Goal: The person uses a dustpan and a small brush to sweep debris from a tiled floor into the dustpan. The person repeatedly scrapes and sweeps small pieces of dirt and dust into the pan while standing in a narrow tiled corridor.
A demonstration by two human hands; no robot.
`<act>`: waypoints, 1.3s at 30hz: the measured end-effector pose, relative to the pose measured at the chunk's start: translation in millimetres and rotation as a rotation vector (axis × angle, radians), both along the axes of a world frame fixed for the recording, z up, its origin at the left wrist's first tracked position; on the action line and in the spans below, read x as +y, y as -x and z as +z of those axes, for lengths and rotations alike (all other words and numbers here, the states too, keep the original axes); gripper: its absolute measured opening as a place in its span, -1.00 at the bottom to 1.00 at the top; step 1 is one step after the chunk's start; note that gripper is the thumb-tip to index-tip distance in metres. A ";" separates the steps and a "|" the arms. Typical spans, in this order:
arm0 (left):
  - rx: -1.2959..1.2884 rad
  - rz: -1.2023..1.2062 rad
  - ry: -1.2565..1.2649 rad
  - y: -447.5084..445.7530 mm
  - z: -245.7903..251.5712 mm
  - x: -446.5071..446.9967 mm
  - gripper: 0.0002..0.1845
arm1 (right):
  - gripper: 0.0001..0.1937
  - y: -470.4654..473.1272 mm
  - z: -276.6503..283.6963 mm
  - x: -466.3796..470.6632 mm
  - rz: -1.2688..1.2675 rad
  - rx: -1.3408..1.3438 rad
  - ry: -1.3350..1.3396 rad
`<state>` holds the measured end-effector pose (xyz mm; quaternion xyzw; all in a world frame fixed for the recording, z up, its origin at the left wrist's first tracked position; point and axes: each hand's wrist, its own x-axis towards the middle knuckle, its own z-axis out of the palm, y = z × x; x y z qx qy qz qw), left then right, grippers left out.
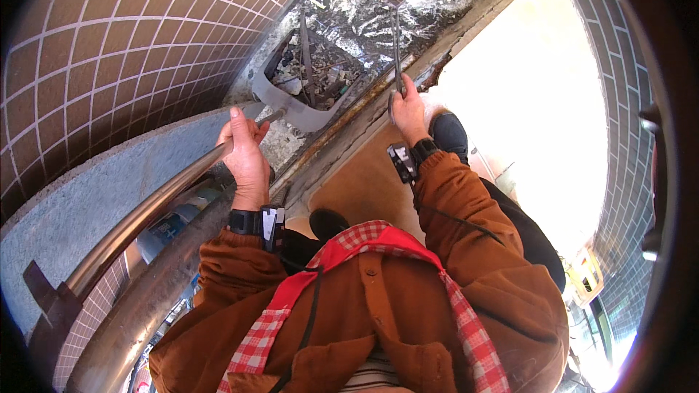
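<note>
My left hand (243, 155) is wrapped around a metal pole (164, 196) with its thumb up. The pole runs down to the rim of a grey dustpan (297, 112), which rests at the foot of the tiled wall. Rubble and dry litter (327, 79) lie within the pan's outline, with a flat dark strip (306, 60) across them. In my right hand (409, 112) are thin metal tongs (397, 38) with a looped handle, pointing away from me. Their far end is over the dirty ledge beside the wall corner; whether they grip anything cannot be told.
Brown tiled walls (136, 49) rise at the left and far side. A cracked concrete curb (349, 142) runs diagonally ahead of my feet. Below my left arm are a thick pipe (153, 295) and a blue-labelled container (164, 232). A yellow crate (584, 278) stands at the right.
</note>
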<state>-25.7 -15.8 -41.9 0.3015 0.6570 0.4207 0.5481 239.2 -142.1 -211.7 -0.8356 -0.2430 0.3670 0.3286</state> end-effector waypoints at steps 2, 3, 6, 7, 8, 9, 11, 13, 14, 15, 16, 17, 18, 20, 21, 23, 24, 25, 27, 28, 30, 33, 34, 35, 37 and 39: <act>-0.004 -0.007 0.003 -3.2 -0.4 5.1 -0.57 | -0.49 -9.0 -5.0 11.5 -0.018 -0.032 0.052; -0.003 -0.001 0.002 -5.4 -0.4 7.4 -0.57 | -0.49 -10.3 -6.4 15.4 0.001 -0.012 0.076; -0.001 -0.037 -0.044 -16.2 -2.4 15.5 -0.55 | -0.48 -8.1 -6.4 17.8 0.011 0.059 0.115; 0.005 -0.022 -0.011 -19.7 -3.2 18.3 -0.55 | -0.48 -4.5 -5.3 15.2 0.025 0.088 0.120; -0.008 -0.027 -0.016 -23.0 -4.3 20.7 -0.55 | -0.47 -0.8 -3.4 10.8 0.051 0.106 0.094; -0.024 -0.033 -0.023 -25.2 -4.5 22.1 -0.55 | -0.47 3.6 -0.6 5.2 0.078 0.125 0.069; -0.006 -0.021 0.001 -29.0 -5.8 23.2 -0.55 | -0.46 12.1 4.8 -2.2 0.170 0.218 0.088; 0.004 -0.021 -0.002 -29.8 -6.2 24.3 -0.55 | -0.47 20.1 11.6 -4.0 0.182 0.350 0.156; 0.006 -0.026 -0.014 -29.2 -5.9 24.0 -0.56 | -0.48 22.3 15.5 -2.9 0.160 0.329 0.112; 0.009 -0.031 -0.027 -28.3 -5.4 23.5 -0.56 | -0.49 21.2 18.3 2.7 0.174 0.250 0.055; 0.018 -0.023 -0.027 -27.0 -4.7 22.6 -0.55 | -0.49 17.5 21.4 9.7 0.182 0.189 0.027; 0.027 -0.014 -0.026 -25.5 -3.9 21.6 -0.55 | -0.50 11.9 24.5 17.7 0.190 0.129 -0.002; 0.028 -0.015 -0.035 -23.8 -2.7 20.1 -0.55 | -0.50 4.0 25.4 30.7 0.249 0.055 0.025; 0.013 0.017 -0.027 -18.7 0.7 17.9 -0.55 | -0.49 -10.4 23.8 65.0 0.380 -0.046 0.020; 0.001 0.030 -0.030 -16.5 2.1 17.2 -0.55 | -0.49 -16.8 22.5 83.0 0.443 -0.104 0.015; 0.014 0.033 -0.021 -14.9 1.6 18.2 -0.55 | -0.47 -19.3 18.4 116.1 0.565 -0.136 0.077; 0.014 0.041 -0.009 -13.7 1.4 19.2 -0.55 | -0.47 -19.6 16.5 130.6 0.635 -0.121 0.128; 0.039 0.039 -0.020 -12.7 0.9 20.4 -0.55 | -0.45 -19.0 14.5 143.1 0.710 -0.146 0.154; 0.045 0.048 -0.026 -12.2 -1.3 21.4 -0.53 | -0.44 -14.7 11.0 157.2 0.737 -0.171 0.170; 0.048 0.050 -0.023 -11.2 -2.1 22.7 -0.53 | -0.44 -15.6 10.7 157.7 0.737 -0.164 0.192; 0.009 0.049 -0.020 -8.9 -2.9 23.5 -0.53 | -0.43 -20.9 14.4 148.3 0.734 -0.149 0.236; -0.010 0.042 -0.029 -6.9 -3.6 25.3 -0.54 | -0.44 -38.7 30.6 113.3 0.759 -0.115 0.237; -0.004 0.046 -0.023 -6.6 -3.7 26.1 -0.54 | -0.44 -46.8 38.4 101.3 0.761 -0.086 0.227; 0.001 0.048 -0.019 -6.4 -3.7 26.8 -0.54 | -0.45 -54.3 46.4 91.0 0.760 -0.059 0.260; 0.011 0.052 -0.011 -7.6 -4.0 26.7 -0.55 | -0.46 -60.3 56.7 79.3 0.769 -0.095 0.220; 0.022 0.059 -0.008 -8.2 -4.0 27.0 -0.56 | -0.47 -60.9 58.5 80.2 0.786 -0.099 0.202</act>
